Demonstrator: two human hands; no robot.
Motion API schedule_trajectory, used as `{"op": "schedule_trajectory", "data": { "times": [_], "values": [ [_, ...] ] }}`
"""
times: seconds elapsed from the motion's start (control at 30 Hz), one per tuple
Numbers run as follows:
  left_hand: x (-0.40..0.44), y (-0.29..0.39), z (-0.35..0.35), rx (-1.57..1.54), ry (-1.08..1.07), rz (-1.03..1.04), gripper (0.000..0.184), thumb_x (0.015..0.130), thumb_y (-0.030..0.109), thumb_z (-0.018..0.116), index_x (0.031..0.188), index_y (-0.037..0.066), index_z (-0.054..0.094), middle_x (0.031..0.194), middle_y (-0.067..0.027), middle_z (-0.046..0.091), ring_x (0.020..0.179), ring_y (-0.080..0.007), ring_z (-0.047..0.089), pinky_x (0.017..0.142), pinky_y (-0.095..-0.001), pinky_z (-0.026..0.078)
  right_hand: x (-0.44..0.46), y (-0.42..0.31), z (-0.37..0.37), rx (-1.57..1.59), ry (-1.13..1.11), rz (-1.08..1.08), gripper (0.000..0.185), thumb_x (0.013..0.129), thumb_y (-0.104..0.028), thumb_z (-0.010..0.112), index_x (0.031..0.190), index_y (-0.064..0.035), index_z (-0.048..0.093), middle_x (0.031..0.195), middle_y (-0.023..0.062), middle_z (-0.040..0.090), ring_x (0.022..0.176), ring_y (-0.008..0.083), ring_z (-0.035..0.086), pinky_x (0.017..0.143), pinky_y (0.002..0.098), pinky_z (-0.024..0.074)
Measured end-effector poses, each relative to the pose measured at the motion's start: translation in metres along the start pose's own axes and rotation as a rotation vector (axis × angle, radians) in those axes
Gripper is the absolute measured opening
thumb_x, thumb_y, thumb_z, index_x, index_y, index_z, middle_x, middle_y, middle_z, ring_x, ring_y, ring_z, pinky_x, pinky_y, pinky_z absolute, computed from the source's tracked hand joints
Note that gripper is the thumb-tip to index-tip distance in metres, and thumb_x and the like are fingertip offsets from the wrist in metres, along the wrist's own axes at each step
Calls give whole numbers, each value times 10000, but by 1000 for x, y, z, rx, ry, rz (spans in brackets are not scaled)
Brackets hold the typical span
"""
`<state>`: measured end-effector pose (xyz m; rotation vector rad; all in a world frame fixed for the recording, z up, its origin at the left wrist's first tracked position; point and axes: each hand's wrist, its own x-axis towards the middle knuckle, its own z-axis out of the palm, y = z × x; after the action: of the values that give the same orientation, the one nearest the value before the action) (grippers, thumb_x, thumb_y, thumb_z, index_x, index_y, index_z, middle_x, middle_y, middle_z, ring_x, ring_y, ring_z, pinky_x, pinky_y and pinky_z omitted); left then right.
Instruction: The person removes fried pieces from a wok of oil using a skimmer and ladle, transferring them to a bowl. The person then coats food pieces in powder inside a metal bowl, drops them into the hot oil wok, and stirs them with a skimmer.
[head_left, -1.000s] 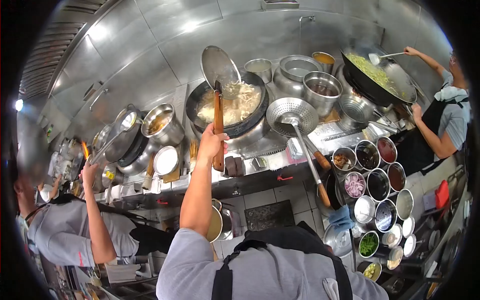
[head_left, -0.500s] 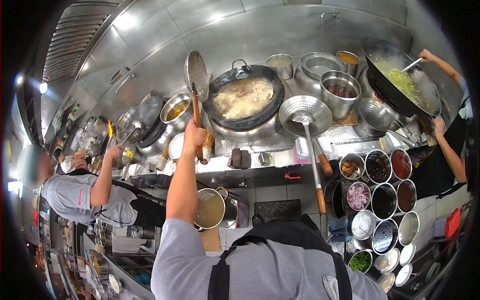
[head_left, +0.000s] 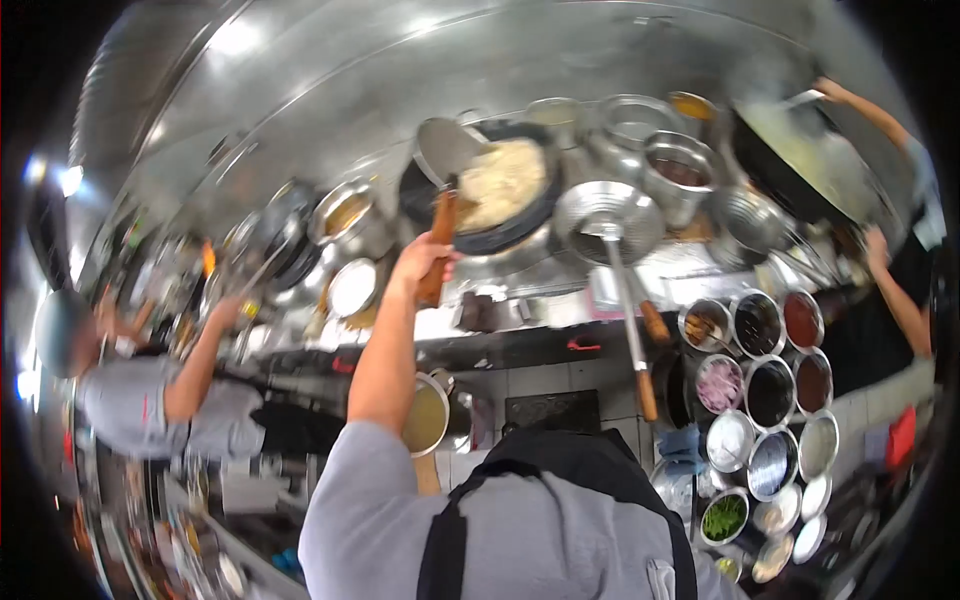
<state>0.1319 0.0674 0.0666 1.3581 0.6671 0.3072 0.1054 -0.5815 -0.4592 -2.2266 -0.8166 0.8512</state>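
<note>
My left hand (head_left: 424, 262) is closed around the wooden handle (head_left: 440, 240) of a large round skimmer, arm stretched out over the range. The skimmer's metal bowl (head_left: 448, 150) tilts over the left side of a black wok (head_left: 510, 238), at the edge of pale food (head_left: 508, 182) in it. Motion blur hides whether the bowl touches the food. No part of my right hand shows. Right of the wok lies a perforated ladle (head_left: 608, 212), its long handle reaching toward me.
At right stand several steel tubs, one of sliced onion (head_left: 719, 385). A co-worker's hand (head_left: 878, 248) is by another wok (head_left: 800, 165) of green food. A second co-worker (head_left: 165, 400) works at left. A pot (head_left: 426, 420) of liquid sits below my arm.
My left hand has moved right, bringing the skimmer from upright beside the wok down over its left side. The view has blurred and shifted slightly.
</note>
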Motion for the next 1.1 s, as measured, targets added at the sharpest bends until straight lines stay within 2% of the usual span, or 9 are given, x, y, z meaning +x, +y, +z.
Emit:
{"op": "schedule_trajectory", "data": {
  "times": [0.07,0.13,0.23,0.3,0.47,0.63,0.73,0.9,1.1],
  "values": [
    [33,-3,3,64,-45,-33,277,860,10,561,1113,8,448,804,-151,636,547,-161,560,464,-312,493,-21,9,24,-300,23,4,268,724,-263,620,914,-78,663,900,151,672,808,342,651,719,454,529],
    [48,-4,6,29,-85,-16,253,865,24,566,1094,8,460,791,-140,640,549,-161,569,459,-308,497,-34,-45,-48,-303,-132,-10,222,764,-257,636,931,-111,620,835,118,661,715,307,643,623,436,522],
    [25,6,24,106,-73,22,298,849,16,567,1131,2,470,780,-132,630,528,-159,561,424,-298,479,-20,-94,-74,834,96,779,185,848,-259,594,985,-135,583,759,49,619,622,214,589,529,367,475],
    [3,3,29,205,-31,75,352,820,1,573,1160,10,480,762,-100,603,496,-153,544,393,-288,455,-14,-129,-99,991,197,892,156,881,-257,554,980,-137,574,751,33,598,607,177,564,515,335,454],
    [-5,-9,23,378,125,238,420,794,2,592,1201,62,505,731,-49,568,496,-125,529,409,-276,458,8,-125,-86,977,43,684,82,867,-220,552,883,-144,578,740,52,597,548,160,528,472,327,428],
    [-26,14,13,163,111,193,449,828,-4,570,1259,50,457,789,-86,600,521,-131,534,426,-284,472,31,-31,-13,397,218,-220,139,887,-226,526,909,-130,624,749,59,623,593,198,556,495,368,452],
    [-27,20,-10,71,80,184,406,846,-9,553,1237,42,459,792,-94,611,534,-136,546,422,-279,467,24,-48,-35,291,110,-82,164,880,-244,540,960,-124,618,755,64,619,606,200,564,530,373,469],
    [-29,21,-55,159,181,158,431,824,-19,553,1239,23,440,756,-93,595,507,-144,535,407,-299,471,24,-92,-78,557,14,206,241,869,-274,562,1044,-114,608,765,73,612,626,204,578,588,383,497],
    [-52,7,-63,383,282,132,428,790,-29,555,1202,21,448,706,-83,576,446,-155,515,374,-311,449,16,-137,-97,656,79,547,226,866,-275,555,1043,-138,589,742,42,600,567,156,542,504,349,435]
  ]
}}
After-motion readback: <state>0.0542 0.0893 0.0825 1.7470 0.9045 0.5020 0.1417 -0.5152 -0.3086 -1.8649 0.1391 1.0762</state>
